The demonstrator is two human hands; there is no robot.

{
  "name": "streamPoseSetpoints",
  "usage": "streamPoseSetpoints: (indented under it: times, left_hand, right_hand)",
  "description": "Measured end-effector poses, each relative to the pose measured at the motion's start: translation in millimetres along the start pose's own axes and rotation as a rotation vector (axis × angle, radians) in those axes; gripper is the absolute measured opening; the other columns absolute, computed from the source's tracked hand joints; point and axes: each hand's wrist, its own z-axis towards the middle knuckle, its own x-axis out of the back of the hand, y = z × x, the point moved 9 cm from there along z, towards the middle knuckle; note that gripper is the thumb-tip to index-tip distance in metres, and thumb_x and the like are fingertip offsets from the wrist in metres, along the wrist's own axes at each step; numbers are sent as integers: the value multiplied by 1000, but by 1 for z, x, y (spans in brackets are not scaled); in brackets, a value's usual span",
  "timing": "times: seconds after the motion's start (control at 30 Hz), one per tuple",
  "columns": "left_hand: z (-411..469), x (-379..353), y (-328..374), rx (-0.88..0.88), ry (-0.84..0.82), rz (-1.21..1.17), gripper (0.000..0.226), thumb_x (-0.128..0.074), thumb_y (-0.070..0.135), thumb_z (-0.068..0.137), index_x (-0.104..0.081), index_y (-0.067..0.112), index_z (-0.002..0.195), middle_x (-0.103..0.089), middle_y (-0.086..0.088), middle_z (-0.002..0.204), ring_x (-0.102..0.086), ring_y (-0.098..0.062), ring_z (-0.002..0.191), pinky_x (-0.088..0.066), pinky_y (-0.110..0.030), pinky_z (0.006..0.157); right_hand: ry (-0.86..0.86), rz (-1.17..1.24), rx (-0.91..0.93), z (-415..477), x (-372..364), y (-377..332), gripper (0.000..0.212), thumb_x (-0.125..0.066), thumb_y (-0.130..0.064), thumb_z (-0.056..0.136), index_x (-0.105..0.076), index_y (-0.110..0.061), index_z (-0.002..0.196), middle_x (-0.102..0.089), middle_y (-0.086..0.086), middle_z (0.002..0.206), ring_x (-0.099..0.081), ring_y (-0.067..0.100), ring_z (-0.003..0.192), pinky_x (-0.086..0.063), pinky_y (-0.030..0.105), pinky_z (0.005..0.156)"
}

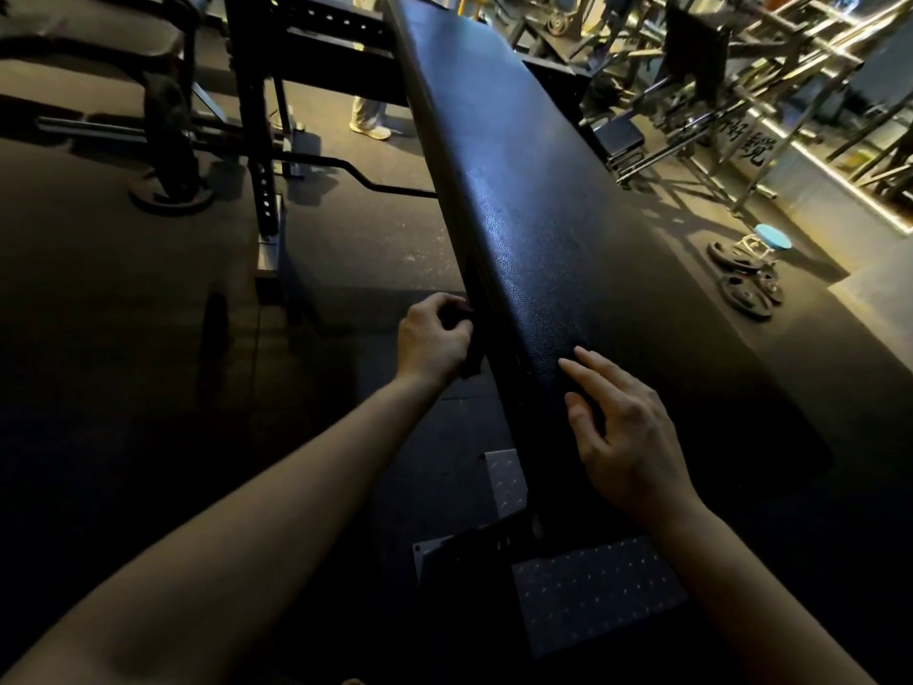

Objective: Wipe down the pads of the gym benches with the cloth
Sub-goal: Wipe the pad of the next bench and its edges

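Centrally in the head view, the bench pad (543,229) runs as one long black slab from the near bottom up to the top edge of the picture. Its cover is pebbled like leather, with a bluish sheen along the middle and a rounded left edge. No brand or label shows on it.

The left hand (435,338) sits against the pad's left edge, near its near end. Its fingers are curled round a dark cloth (470,358), bunched and pressed to the side of the pad. In the dim light the cloth barely stands out from the black side, so its colour and weave cannot be told.

The right hand (627,437) lies over the pad's near end with straight, spread fingers (588,373) holding nothing, their tips touching the cover just inside the left edge.

Below the near end, a footplate (593,590) shows a raised diamond pattern.

Left of the pad, on the dark floor (123,289), stand a black rack upright (257,140) with a row of holes and a bent bar (375,180). Beyond them stands a person in pale trousers (370,111).

Right of the pad, weight plates (741,289) lie beside a stool (770,237) with a blue top. Farther back, a pale panel (753,145) bears large brushed characters, too blurred and partly hidden to read.
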Motion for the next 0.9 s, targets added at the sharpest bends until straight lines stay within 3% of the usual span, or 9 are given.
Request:
streamPoseSetpoints:
  times: [0.1, 0.23, 0.33, 0.43, 0.5, 0.63, 0.7, 0.8, 0.9]
  left_hand:
    - [-53, 0, 11, -158, -80, -31, 23, -69, 0, 84, -73, 18, 97, -75, 6, 92, -71, -11, 87, -57, -30, 84]
    - [-115, -4, 27, -329, -195, -6, 20, -68, 18, 79, -69, 31, 95, -71, 19, 91, -66, 5, 83, -44, -7, 74]
    - [-69, -4, 39, -320, -85, 35, 18, -70, 7, 82, -73, 20, 93, -73, 11, 91, -67, -2, 84, -50, -15, 79]
    - [-18, 3, 34, -142, -29, 39, 14, -70, 2, 87, -74, 10, 98, -76, -1, 96, -71, -15, 92, -54, -28, 89]
    - [-30, 4, 33, -145, -47, 10, 15, -72, 1, 86, -72, 11, 97, -74, 2, 92, -69, -11, 88, -55, -30, 88]
    - [-115, -5, 25, -258, -232, -53, 21, -68, 14, 81, -67, 29, 96, -72, 14, 89, -69, 0, 81, -51, -15, 71]
    - [-108, -6, 29, -296, -214, -35, 22, -67, 15, 81, -66, 33, 94, -71, 18, 87, -67, 3, 81, -46, -8, 71]
    - [-37, -4, 31, -204, -53, 54, 19, -68, 3, 85, -72, 18, 97, -73, 7, 90, -68, -7, 86, -52, -22, 81]
    - [-14, -1, 25, -94, -34, 40, 17, -68, 1, 88, -72, 11, 101, -75, -2, 94, -70, -16, 89, -54, -31, 86]
  right_hand:
    - [22, 11, -2, -1, 1, 1, 40, -60, -19, 100, -61, -17, 140, -51, 2, 153, -43, 18, 144, -31, 39, 120]
    - [32, 17, -2, 1, 0, 1, 48, -50, -31, 94, -63, -17, 138, -53, 1, 151, -45, 16, 142, -33, 41, 118]
    - [34, 19, -2, 1, 0, 2, 48, -50, -31, 93, -63, -17, 138, -53, 2, 151, -47, 17, 141, -34, 42, 118]
    - [38, 15, -11, 0, 1, 1, 49, -49, -32, 94, -63, -17, 138, -53, 1, 151, -46, 16, 141, -33, 39, 118]
    - [29, 14, -17, -1, 1, 1, 50, -48, -33, 94, -63, -18, 139, -52, 0, 152, -45, 15, 142, -31, 37, 119]
    - [41, 9, -23, -1, 0, 3, 49, -49, -33, 94, -63, -19, 138, -53, -1, 151, -45, 13, 142, -29, 33, 118]
    - [45, 5, -21, -1, -1, 3, 49, -49, -33, 94, -63, -19, 138, -53, -1, 151, -44, 13, 141, -29, 32, 118]
    - [47, 5, -23, -1, -1, 3, 47, -50, -32, 95, -63, -20, 138, -52, -2, 152, -44, 13, 141, -29, 32, 118]
    - [54, 6, -21, -2, 1, 3, 45, -51, -30, 96, -63, -20, 138, -52, -2, 152, -44, 12, 141, -29, 31, 118]
